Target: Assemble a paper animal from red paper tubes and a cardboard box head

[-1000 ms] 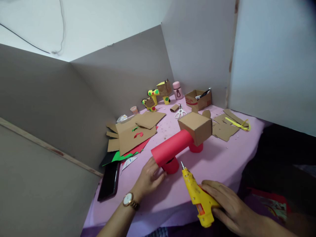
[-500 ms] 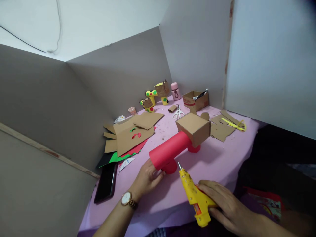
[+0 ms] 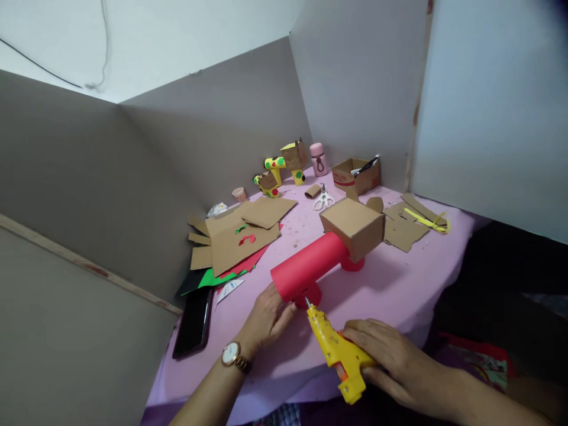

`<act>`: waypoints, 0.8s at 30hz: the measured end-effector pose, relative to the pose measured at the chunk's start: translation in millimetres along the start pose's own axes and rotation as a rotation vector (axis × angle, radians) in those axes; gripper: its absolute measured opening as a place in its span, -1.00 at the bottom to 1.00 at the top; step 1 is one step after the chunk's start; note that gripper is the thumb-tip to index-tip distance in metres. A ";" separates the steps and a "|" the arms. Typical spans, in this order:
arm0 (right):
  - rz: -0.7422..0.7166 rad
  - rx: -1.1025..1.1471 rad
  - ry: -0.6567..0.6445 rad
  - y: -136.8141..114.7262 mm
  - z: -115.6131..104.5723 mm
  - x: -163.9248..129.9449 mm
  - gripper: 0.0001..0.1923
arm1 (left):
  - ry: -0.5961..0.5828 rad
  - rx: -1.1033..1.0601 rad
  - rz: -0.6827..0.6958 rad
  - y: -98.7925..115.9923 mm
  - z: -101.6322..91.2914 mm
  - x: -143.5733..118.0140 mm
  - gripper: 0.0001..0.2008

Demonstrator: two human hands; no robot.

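Observation:
A red paper-covered tube [image 3: 308, 265] lies raised on short red legs, with a cardboard box [image 3: 355, 225] joined to its far end like a head. Around the near red leg [image 3: 313, 294] curl the fingers of my left hand [image 3: 267, 316], partly hidden behind the tube. My right hand [image 3: 390, 361] grips a yellow hot glue gun [image 3: 336, 349], its metal nozzle right at the near leg, just below the tube. Whether the nozzle touches the paper I cannot tell.
Cardboard sheets [image 3: 244, 242] and coloured paper lie left, beside a black phone [image 3: 193, 322]. Scissors [image 3: 323, 200], yellow paper figures [image 3: 290, 158], a pink flask [image 3: 318, 158] and an open carton [image 3: 355, 176] stand farther back. Cardboard scraps [image 3: 406, 228] lie right.
My right hand has moved the glue gun left, bringing its nozzle from beside the near leg up to it. My left hand stays at the leg; the view has shifted slightly.

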State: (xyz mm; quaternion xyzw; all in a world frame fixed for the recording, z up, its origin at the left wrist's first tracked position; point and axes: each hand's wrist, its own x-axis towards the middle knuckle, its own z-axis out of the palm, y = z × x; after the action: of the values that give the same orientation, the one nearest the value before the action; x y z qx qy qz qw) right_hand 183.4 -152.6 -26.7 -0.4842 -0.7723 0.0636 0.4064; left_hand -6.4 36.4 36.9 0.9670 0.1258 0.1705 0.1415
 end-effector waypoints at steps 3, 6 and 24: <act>-0.010 -0.001 -0.006 0.6 0.6 0.2 -0.51 | -0.019 -0.032 0.002 -0.1 -0.8 -0.1 -0.73; -0.022 -0.016 0.000 1.0 0.9 1.2 -0.49 | -0.015 -0.052 -0.013 -0.1 -0.9 -0.4 -0.68; -0.041 -0.070 0.048 -3.2 -3.0 12.4 -0.67 | 0.004 -0.120 -0.077 4.1 1.3 -0.4 -0.66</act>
State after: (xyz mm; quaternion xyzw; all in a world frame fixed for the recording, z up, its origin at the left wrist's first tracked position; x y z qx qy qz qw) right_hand 180.7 -145.3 -16.1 -0.4835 -0.7737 0.0164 0.4090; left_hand -5.5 32.2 37.0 0.9509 0.1528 0.1740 0.2053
